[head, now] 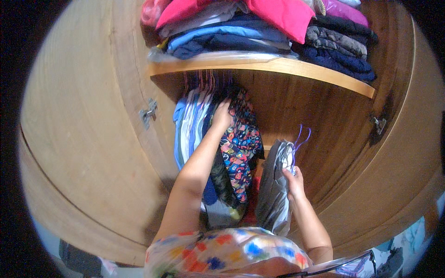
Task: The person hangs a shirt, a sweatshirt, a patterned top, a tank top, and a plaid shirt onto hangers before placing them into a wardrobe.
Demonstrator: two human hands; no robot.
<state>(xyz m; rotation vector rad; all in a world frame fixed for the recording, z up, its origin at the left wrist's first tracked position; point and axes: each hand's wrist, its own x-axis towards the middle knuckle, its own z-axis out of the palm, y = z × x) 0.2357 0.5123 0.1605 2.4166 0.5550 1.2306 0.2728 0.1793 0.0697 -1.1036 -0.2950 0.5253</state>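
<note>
My left hand (222, 113) reaches into the row of hanging shirts, against a dark shirt with a colourful badge print (239, 153); its fingertips are partly hidden by the cloth. White and blue shirts (189, 128) hang left of it, and a camouflage garment (220, 173) hangs below the wrist. My right hand (293, 177) grips grey garments (273, 184) near their top, together with purple wire hangers (295, 149) whose hooks point up, off the rail. These garments are held to the right of the hanging row.
A wooden shelf (260, 66) above carries folded blue clothes (226, 40), a bright pink item (281, 17) and dark folded garments (337, 59). Wooden doors stand at both sides, with a metal hinge at left (148, 113) and another hinge at right (378, 124).
</note>
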